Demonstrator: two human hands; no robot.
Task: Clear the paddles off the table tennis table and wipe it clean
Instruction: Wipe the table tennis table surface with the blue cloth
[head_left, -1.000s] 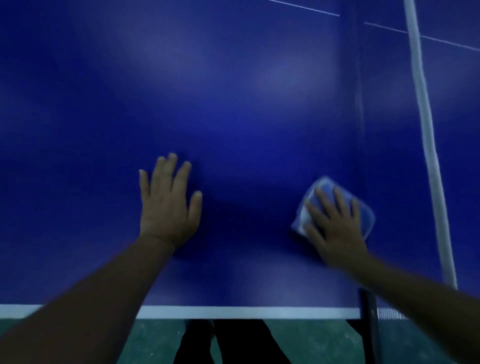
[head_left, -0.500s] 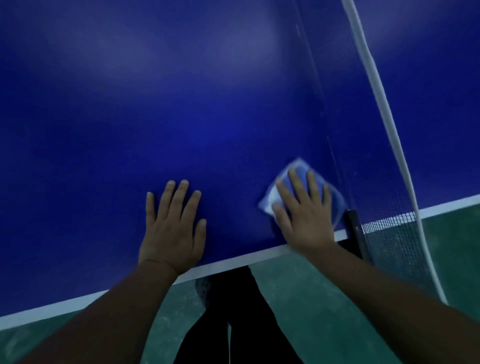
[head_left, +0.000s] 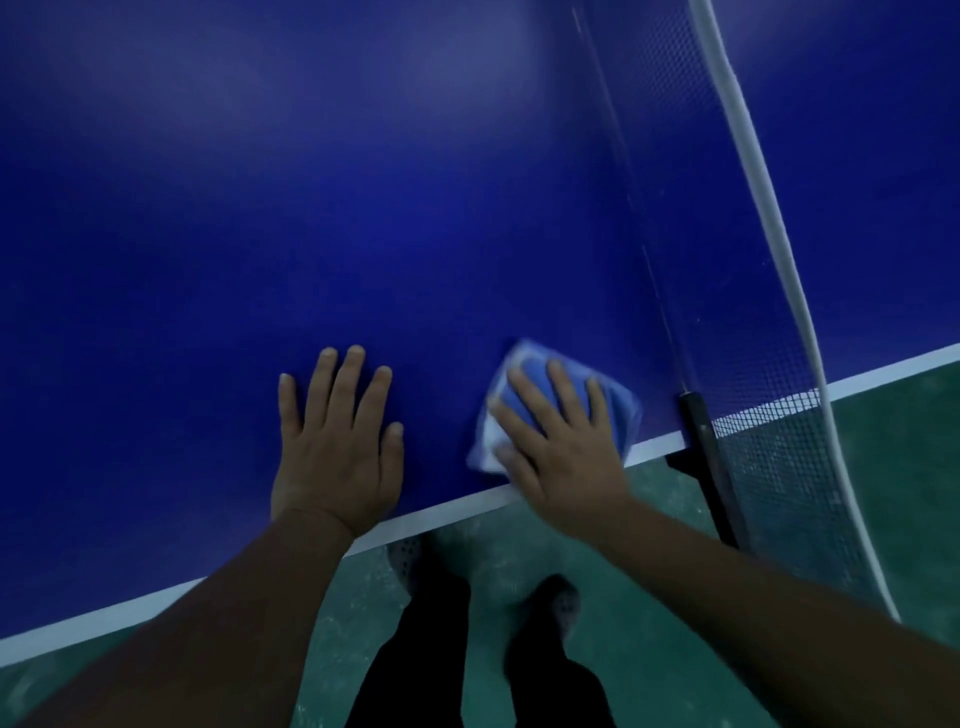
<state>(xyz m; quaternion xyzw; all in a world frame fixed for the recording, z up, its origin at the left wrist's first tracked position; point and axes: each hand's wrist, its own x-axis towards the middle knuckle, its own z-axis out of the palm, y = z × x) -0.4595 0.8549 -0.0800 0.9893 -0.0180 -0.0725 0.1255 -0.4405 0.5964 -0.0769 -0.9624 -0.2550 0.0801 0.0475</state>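
Observation:
The blue table tennis table (head_left: 363, 208) fills most of the view, with its white edge line running along the near side. My right hand (head_left: 558, 447) presses flat, fingers spread, on a folded blue and white cloth (head_left: 618, 410) at the table's near edge, just left of the net post. My left hand (head_left: 337, 441) lies flat on the bare table surface, fingers straight, a little left of the cloth. No paddles are in view.
The net (head_left: 727, 260) with its white top band (head_left: 769, 228) runs up the right side, held by a black post (head_left: 701, 441) at the table edge. Green floor (head_left: 649, 597) lies below, with my legs and shoes (head_left: 550, 603) close to the table.
My right hand has drawn the cloth toward the near edge of the table. The view has swung, so the edge now slants. My left hand stays flat on the table.

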